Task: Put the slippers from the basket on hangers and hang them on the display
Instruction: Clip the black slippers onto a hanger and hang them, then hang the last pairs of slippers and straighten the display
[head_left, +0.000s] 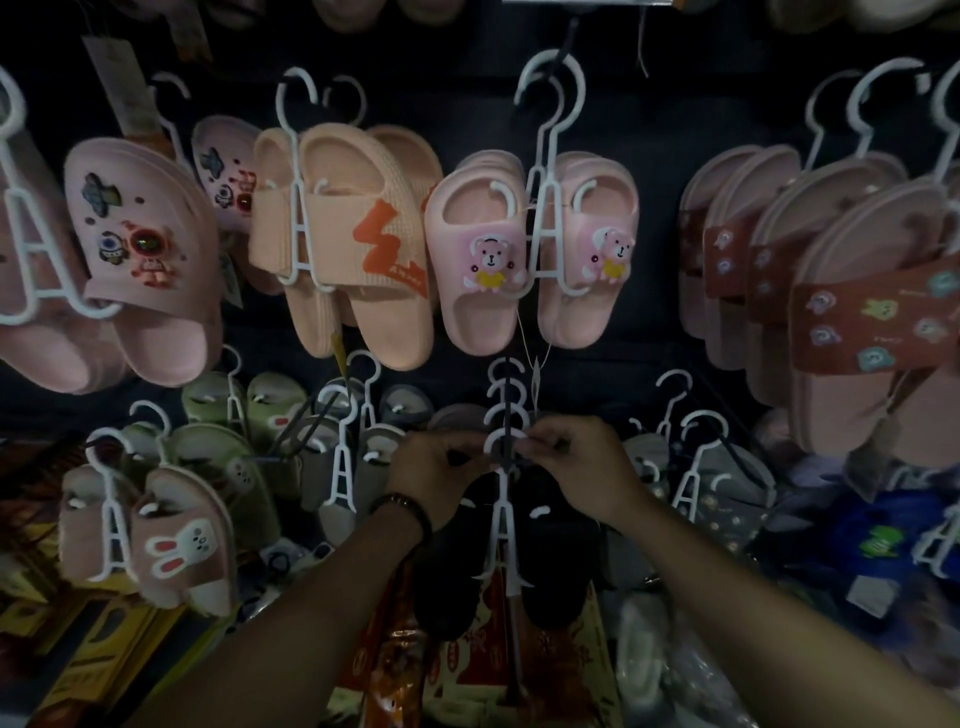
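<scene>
A: Both hands at the lower row. Left hand (434, 467) and right hand (582, 465) meet at the hook of a white hanger (501, 519) carrying a pair of black slippers (550, 561).

B: Fingers?

A: Right fingers (540, 441) pinched narrow on the hook's top curve. Left fingers curled close against the hook's other side; can't tell whether they clamp it or only steady it. Dim light.

B: Why hold it there?

A: My guess: gripping the hook leaves the load hanging free, so the hook can be steered onto the dark display peg (506, 410), where other white hooks already sit stacked.

B: Orientation?

A: Hanger's long axis runs vertical, hook up, at the peg. Slippers hang either side of the stem, long axes near vertical, soles away from the camera. Which end is the toe, too dark to say.

B: Neighbours?

A: Pink bear slippers (480, 265) directly above; bunny pair (182, 540) well to the left.
</scene>
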